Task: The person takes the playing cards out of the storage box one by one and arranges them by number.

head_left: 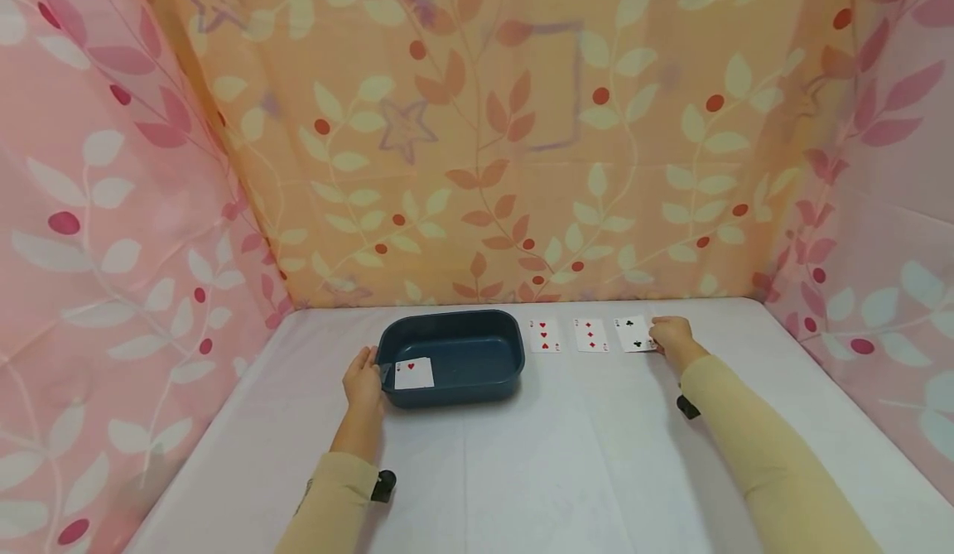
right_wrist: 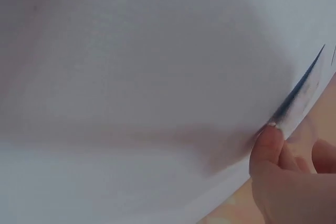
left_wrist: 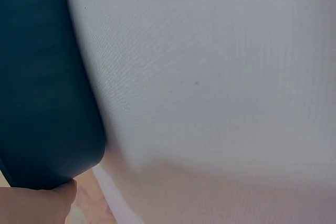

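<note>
Pale yellow sleeves (head_left: 753,446) come in from the near side of a dark blue tray (head_left: 462,394), which sits on the white-covered bench (head_left: 537,471). At the tray's left end, the left hand (head_left: 362,378) grips its edge. Inside, toward that same end, lies a heart card (head_left: 414,374). Right of the tray run a three-heart card (head_left: 545,336), a three-diamond card (head_left: 591,335) and, farthest from it, a club card (head_left: 629,334), whose right edge the right hand (head_left: 673,339) pinches.
</note>
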Available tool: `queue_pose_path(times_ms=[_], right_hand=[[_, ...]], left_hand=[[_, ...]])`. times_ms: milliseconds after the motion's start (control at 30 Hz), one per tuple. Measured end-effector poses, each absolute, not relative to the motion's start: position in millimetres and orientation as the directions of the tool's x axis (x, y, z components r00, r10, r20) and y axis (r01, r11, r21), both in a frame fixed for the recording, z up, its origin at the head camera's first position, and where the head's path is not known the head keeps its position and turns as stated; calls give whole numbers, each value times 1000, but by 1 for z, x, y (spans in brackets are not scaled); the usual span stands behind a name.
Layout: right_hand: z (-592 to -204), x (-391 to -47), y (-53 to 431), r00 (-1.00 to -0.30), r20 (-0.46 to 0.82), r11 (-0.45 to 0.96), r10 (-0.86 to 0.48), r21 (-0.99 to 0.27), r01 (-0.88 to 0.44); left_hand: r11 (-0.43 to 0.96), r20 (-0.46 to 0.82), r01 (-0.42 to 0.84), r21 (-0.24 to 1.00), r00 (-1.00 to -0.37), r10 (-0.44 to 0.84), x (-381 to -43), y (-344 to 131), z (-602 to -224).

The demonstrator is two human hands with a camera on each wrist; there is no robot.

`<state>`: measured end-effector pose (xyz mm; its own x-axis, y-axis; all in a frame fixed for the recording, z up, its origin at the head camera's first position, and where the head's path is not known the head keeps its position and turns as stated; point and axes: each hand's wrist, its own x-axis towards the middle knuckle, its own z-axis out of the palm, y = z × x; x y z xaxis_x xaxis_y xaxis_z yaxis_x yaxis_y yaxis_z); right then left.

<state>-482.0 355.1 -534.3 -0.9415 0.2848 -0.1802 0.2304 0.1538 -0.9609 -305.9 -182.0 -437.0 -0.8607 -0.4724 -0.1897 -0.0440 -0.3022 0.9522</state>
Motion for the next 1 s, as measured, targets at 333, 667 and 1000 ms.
queue_pose_path(times_ms=[333, 667, 1000], right_hand=[[-440, -386, 303, -912, -223, 219, 345, -925, 309], [-421, -360, 296, -948, -206, 260, 243, -928, 268], [-409, -340, 281, -980, -150, 273, 130, -945, 181]], left_hand=[[-311, -190, -43, 949, -868, -460, -305, -184, -437], [-292, -177, -41, 955, -871, -458, -304, -184, -437], [-293, -188, -53, 954, -873, -451, -303, -185, -438]])
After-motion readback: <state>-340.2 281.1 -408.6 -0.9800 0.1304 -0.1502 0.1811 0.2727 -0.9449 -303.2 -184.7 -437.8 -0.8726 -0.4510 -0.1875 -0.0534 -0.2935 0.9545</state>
